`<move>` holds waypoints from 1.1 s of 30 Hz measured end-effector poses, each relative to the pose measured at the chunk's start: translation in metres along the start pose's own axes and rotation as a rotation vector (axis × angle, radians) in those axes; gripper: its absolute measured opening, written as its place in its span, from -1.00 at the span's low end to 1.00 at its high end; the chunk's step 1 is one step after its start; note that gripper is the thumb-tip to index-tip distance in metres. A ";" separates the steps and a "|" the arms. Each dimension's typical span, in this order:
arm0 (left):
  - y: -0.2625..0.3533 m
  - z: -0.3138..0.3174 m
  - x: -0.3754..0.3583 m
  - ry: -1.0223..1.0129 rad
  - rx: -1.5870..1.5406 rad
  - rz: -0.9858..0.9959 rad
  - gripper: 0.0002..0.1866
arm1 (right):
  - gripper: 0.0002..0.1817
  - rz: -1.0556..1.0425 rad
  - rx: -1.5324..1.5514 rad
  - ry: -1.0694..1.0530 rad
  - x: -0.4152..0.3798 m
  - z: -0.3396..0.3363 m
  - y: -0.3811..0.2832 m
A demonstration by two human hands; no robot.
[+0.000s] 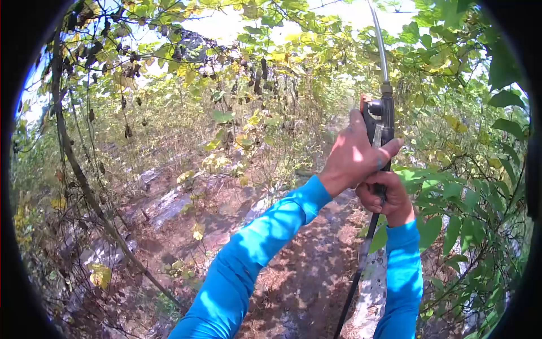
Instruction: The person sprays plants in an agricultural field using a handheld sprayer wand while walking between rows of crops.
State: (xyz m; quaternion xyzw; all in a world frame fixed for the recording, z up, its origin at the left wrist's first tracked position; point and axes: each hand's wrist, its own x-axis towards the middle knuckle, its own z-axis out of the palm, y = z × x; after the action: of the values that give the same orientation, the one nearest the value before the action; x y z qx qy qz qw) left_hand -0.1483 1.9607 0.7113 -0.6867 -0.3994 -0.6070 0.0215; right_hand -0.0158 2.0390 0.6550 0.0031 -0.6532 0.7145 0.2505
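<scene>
In the upper right of the frame, 2 hands hold the wand (379,39) by its black handle (387,116): the left hand (355,153) clasps the lever section, the right hand (387,195) wraps its lower end. Steadying the upward-pointing wand seems the step in hand; the next move probably calls for a firm lower grip.

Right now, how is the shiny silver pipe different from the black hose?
The silver pipe is pale and shiny, while the black hose is dark. The silver pipe points up from the black handle, but the black hose runs down below the right hand. Both are long and thin, and each reaches an edge of the picture.
</scene>
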 end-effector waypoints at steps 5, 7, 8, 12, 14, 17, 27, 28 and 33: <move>-0.033 0.011 -0.004 0.000 -0.040 0.013 0.07 | -0.82 -0.003 0.119 -0.040 0.002 -0.030 0.021; -0.041 0.014 -0.003 -0.003 -0.032 0.061 0.07 | -0.81 -0.002 0.117 -0.047 0.006 -0.039 0.026; -0.047 0.014 0.000 -0.023 -0.079 0.024 0.00 | -0.80 -0.007 0.123 -0.058 0.008 -0.042 0.029; -0.056 0.009 0.002 -0.034 -0.048 -0.074 -0.12 | -0.69 0.067 0.075 0.089 0.016 -0.037 0.030; -0.066 0.013 0.005 -0.009 0.040 -0.089 -0.11 | -0.71 0.078 0.073 0.055 0.024 -0.043 0.037; -0.082 0.018 0.007 -0.053 0.076 -0.131 -0.10 | -0.78 0.044 0.066 0.097 0.025 -0.050 0.048; -0.111 0.029 0.038 -0.175 -0.100 -0.120 -0.22 | -0.97 -0.262 -0.345 0.609 0.055 -0.021 0.044; -0.106 0.027 0.040 -0.186 -0.039 -0.141 -0.25 | -0.87 -0.239 -0.307 0.538 0.053 -0.026 0.043; -0.151 0.036 0.053 -0.280 -0.374 -0.040 -0.48 | -0.59 -0.435 -0.749 0.717 0.061 -0.026 0.051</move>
State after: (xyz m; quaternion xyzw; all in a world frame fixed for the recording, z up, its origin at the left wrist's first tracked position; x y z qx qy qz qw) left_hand -0.2087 2.1102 0.6782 -0.7481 -0.2927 -0.5697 -0.1736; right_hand -0.0792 2.0839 0.6243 -0.1943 -0.7205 0.3220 0.5826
